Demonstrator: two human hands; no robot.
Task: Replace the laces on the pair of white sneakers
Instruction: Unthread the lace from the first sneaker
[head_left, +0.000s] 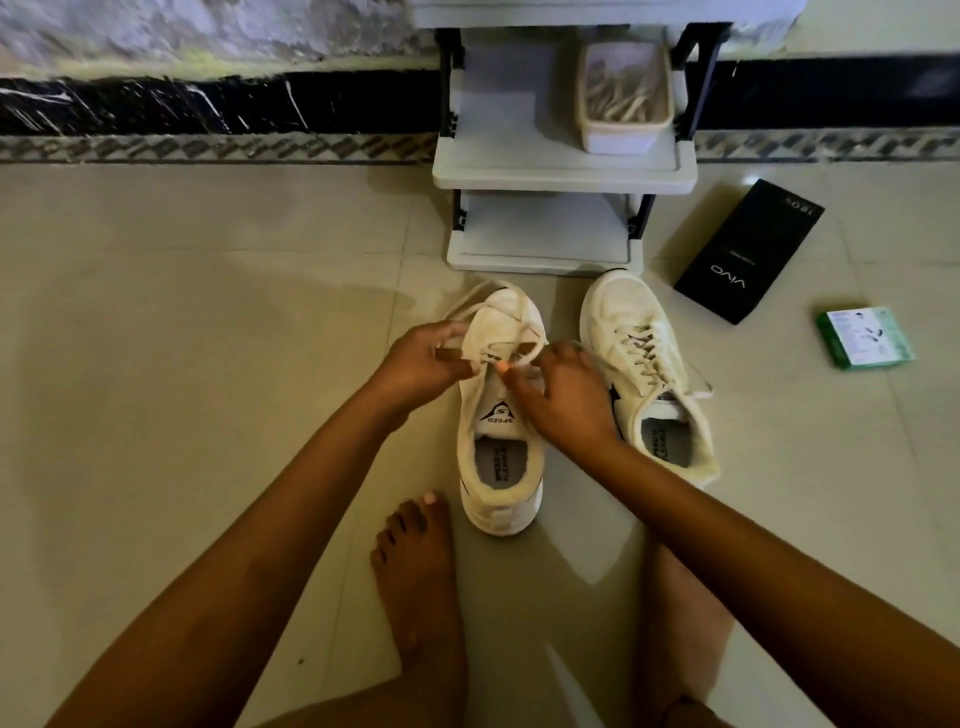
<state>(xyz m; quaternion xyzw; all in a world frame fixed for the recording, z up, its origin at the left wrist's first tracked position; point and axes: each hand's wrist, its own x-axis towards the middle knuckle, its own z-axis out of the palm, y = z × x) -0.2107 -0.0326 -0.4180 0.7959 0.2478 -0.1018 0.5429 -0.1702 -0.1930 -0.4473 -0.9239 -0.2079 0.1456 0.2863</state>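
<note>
Head view looks down on the near sneaker (501, 415), a white low shoe with a soft padded collar and a tongue printed SPEED, standing on the pale glossy floor tiles (208, 364) with its toe pointing away from the person. Its flat off-white lace (498, 312) loops loosely across the toe box. The left hand (423, 364) pinches one strand of that lace at the shoe's left side, fingers curled in. The right hand (563, 397) curls over the eyelets from the right, fingertips meeting the lace near the tongue. Just beside it on the right stands the second sneaker (649, 374), fully laced in a criss-cross, one lace end trailing on the tile. A bare foot (415, 571) rests near the first shoe's heel. Beyond the toes is a grey plastic shelf rack (563, 166) carrying a clear rectangular tub (626, 98) of pale strands. To the right lie a long black matte box (748, 254) and a small green-edged carton (865, 338)
</note>
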